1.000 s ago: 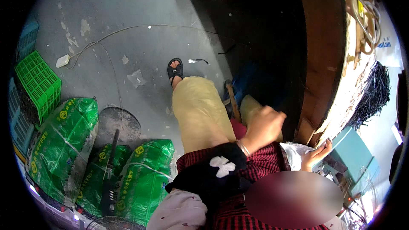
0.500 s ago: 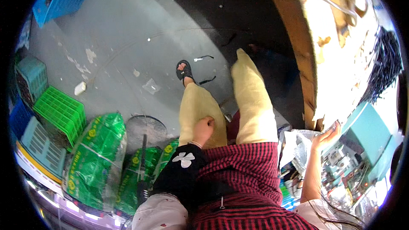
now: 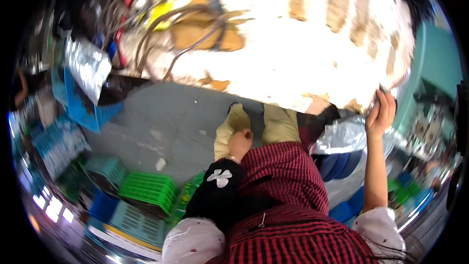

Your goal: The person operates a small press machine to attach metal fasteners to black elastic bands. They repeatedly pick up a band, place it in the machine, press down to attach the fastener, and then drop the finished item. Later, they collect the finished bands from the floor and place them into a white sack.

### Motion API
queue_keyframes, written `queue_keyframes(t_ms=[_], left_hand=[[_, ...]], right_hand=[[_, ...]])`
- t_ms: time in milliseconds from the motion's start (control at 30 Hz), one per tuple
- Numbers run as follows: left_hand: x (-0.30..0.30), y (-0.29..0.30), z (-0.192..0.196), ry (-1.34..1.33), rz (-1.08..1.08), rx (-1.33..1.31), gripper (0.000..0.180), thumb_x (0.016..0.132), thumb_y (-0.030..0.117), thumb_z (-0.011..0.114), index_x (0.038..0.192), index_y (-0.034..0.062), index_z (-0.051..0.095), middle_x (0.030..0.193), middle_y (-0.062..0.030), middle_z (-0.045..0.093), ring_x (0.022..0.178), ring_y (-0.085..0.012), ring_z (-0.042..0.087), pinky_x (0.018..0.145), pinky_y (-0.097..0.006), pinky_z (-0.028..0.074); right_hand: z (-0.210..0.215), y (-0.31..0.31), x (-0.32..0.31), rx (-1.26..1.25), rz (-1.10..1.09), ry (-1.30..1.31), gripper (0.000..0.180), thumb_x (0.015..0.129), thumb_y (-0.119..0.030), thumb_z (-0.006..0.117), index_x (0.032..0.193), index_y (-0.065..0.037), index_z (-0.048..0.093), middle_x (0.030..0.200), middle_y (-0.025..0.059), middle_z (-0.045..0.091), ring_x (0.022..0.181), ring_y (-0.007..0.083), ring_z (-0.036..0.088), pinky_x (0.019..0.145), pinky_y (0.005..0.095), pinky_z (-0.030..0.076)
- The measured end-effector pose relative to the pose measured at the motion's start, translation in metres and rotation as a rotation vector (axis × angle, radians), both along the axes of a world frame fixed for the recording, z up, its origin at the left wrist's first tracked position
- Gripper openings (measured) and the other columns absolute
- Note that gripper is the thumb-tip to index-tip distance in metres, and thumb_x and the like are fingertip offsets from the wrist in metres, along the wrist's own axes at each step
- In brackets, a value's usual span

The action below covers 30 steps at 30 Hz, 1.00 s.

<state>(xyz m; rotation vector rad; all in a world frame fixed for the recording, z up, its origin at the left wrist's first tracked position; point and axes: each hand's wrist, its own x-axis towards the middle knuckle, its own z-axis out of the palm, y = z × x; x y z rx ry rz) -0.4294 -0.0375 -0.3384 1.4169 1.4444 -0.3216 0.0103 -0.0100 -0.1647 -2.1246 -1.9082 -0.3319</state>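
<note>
Right of the tabletop's point(image 3: 273, 63) near edge, the right hand point(image 3: 381, 112), its grip unclear, is nearer the silver bag point(image 3: 342, 136) stretching leftward along that edge; the left hand point(image 3: 240, 143) curls closed short of it.

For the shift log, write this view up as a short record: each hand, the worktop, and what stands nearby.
Left hand: curled, over the yellowish left trouser leg; contents unclear
Right hand: raised at the worktop's near right edge, fingers bent; any grip unclear
Worktop: glaring bright, brown patches, cables at left
Beside right forearm: crumpled silvery bag
Floor, left: green crate
Apron: red-and-black checked
</note>
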Motion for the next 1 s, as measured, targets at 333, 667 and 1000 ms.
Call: queue_keyframes(t_ms=[333, 667, 1000], left_hand=[[-0.001, 0.081, -0.008, -0.223, -0.490, -0.058, 0.021, 0.091, 0.027, 0.062, 0.100, 0.0104, 0.071, 0.089, -0.0148, 0.072, 0.086, -0.0343, 0.069, 0.075, -0.042, 0.054], [-0.087, 0.216, -0.151, 0.098, -0.910, 0.220, 0.025, 0.089, 0.028, 0.064, 0.100, 0.0067, 0.073, 0.089, -0.0187, 0.072, 0.086, -0.0372, 0.069, 0.076, -0.042, 0.054], [0.072, 0.196, -0.341, 0.012, -1.250, 0.455, 0.028, 0.090, 0.027, 0.063, 0.108, 0.0069, 0.071, 0.112, -0.0206, 0.068, 0.104, -0.0395, 0.065, 0.088, -0.046, 0.052]], right_hand=[[0.060, -0.036, -0.144, 0.279, -0.585, 0.230, 0.025, 0.082, 0.008, 0.059, 0.105, 0.000, 0.067, 0.108, 0.0134, 0.069, 0.109, 0.0362, 0.063, 0.097, 0.0422, 0.047], [-0.265, -0.147, -0.414, 0.018, -1.495, 1.276, 0.024, 0.090, -0.010, 0.063, 0.112, 0.000, 0.065, 0.103, 0.0140, 0.070, 0.099, 0.0237, 0.067, 0.089, 0.0335, 0.049], [-0.583, -0.245, -0.411, -0.424, -1.471, 1.220, 0.042, 0.088, -0.035, 0.065, 0.113, -0.001, 0.066, 0.113, 0.0224, 0.068, 0.107, 0.0354, 0.065, 0.089, 0.0413, 0.052]])
